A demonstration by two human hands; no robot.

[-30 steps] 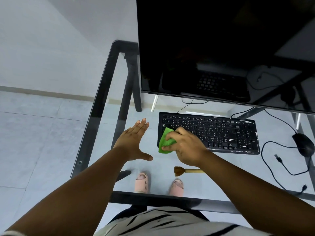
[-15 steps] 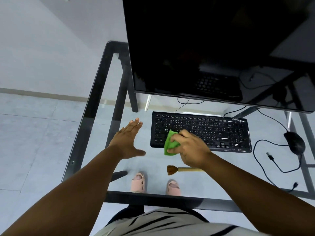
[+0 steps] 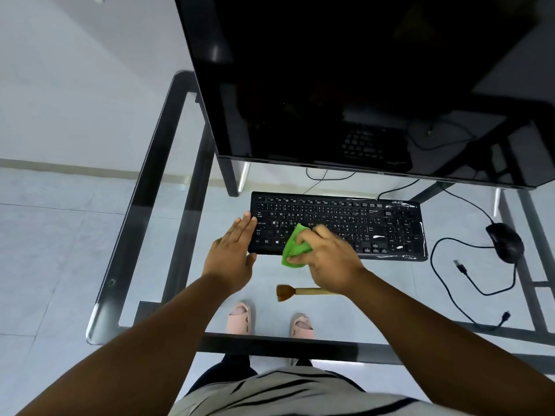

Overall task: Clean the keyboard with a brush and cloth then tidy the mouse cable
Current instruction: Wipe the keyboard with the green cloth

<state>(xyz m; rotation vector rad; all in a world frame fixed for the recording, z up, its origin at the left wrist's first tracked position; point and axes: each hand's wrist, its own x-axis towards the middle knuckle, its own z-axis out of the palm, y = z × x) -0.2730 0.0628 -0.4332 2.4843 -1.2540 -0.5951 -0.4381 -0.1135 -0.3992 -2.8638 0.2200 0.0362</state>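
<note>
Plainly, black keyboard (image 3: pixel 339 225) shows white smears; right hand (image 3: pixel 326 258) grips crumpled green cloth (image 3: pixel 294 246); left hand (image 3: pixel 232 255) flat.

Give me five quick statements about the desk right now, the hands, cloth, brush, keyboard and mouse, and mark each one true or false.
1. The right hand grips a green cloth on the keyboard. True.
2. The left hand holds the brush. False: the brush lies on the glass desk near the right wrist, and the left hand is flat with straight fingers at the keyboard's left end.
3. The mouse sits to the right of the keyboard. True.
4. The cloth is over the number pad. False: it is over the left part of the keys.
5. The mouse cable is neatly coiled. False: it sprawls loose across the glass.
</note>
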